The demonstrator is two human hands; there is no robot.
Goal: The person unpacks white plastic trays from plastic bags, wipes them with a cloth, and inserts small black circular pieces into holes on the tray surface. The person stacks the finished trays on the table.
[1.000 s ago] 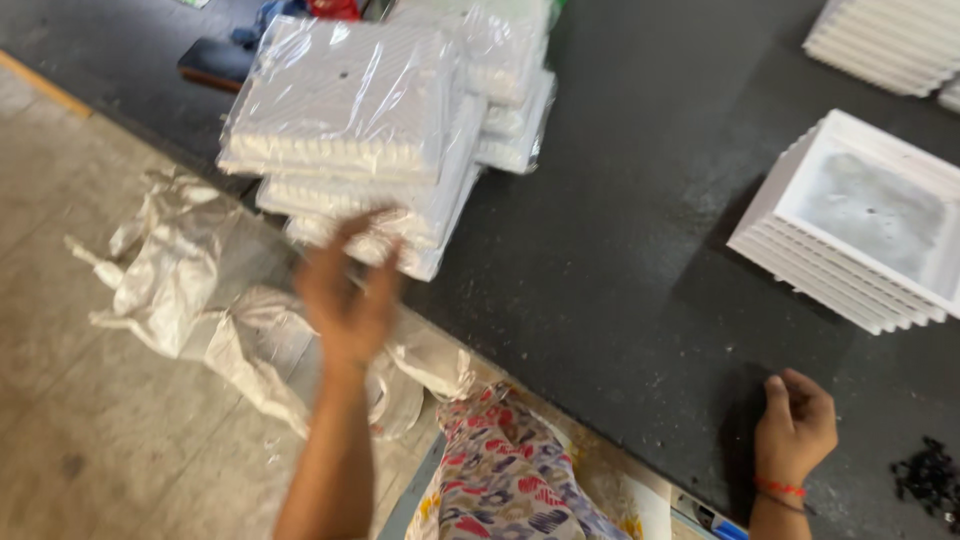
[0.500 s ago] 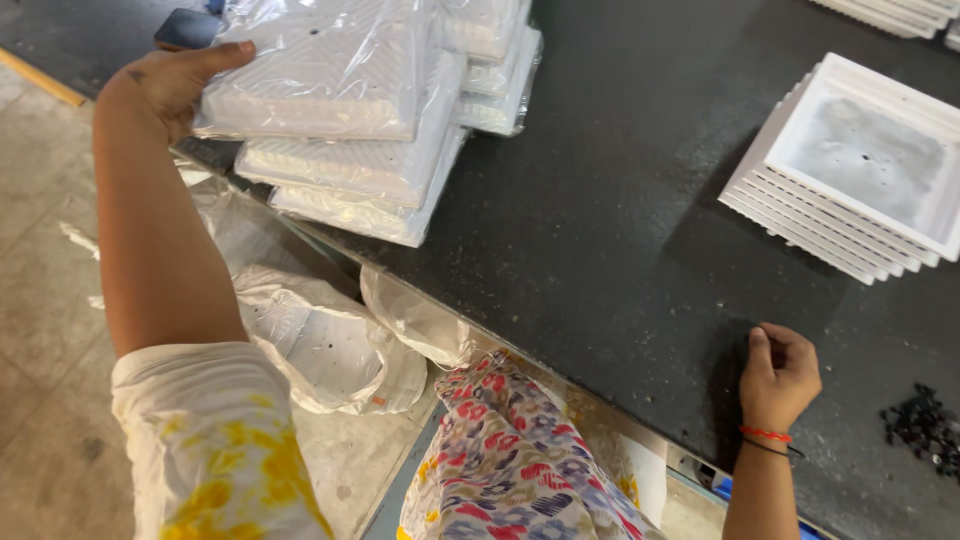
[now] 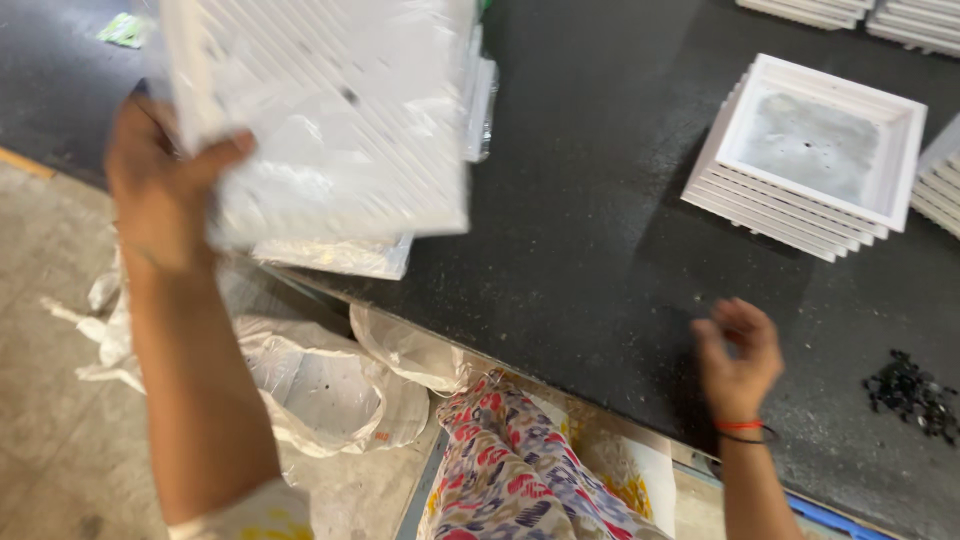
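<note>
Up at 10 o'clock, a white slatted square panel (image 3: 330, 110) wrapped in clear plastic is held off the table (image 3: 590, 230) by the left hand (image 3: 165, 185) — the grip is closed on the panel's left edge, thumb laid across the front face and the remaining fingers hidden behind it. The panel is tilted and blurred, so finer detail cannot be made out. Beneath it and just behind, more plastic-wrapped panels (image 3: 340, 255) are seen resting on the dark table near its front edge, and another wrapped edge (image 3: 482, 95) shows at the held panel's right side.

At 4 o'clock, the right hand (image 3: 738, 355) is seen over the table near its front edge, fingers loosely curled and apart, with nothing held; whether it touches the surface cannot be told. A red band and a dark band (image 3: 740, 428) are worn on that wrist.

Toward 2 o'clock, well apart from both hands, an unwrapped stepped white square frame (image 3: 810, 155) lies on the table, its grey centre facing up. At 3 o'clock, a small heap of black bits (image 3: 915, 392) is found near the right edge. Below the table's edge, crumpled clear plastic bags (image 3: 310, 385) lie on the concrete floor (image 3: 60, 460) — beside them a flower-patterned garment (image 3: 500, 460) is visible at 6 o'clock.
</note>
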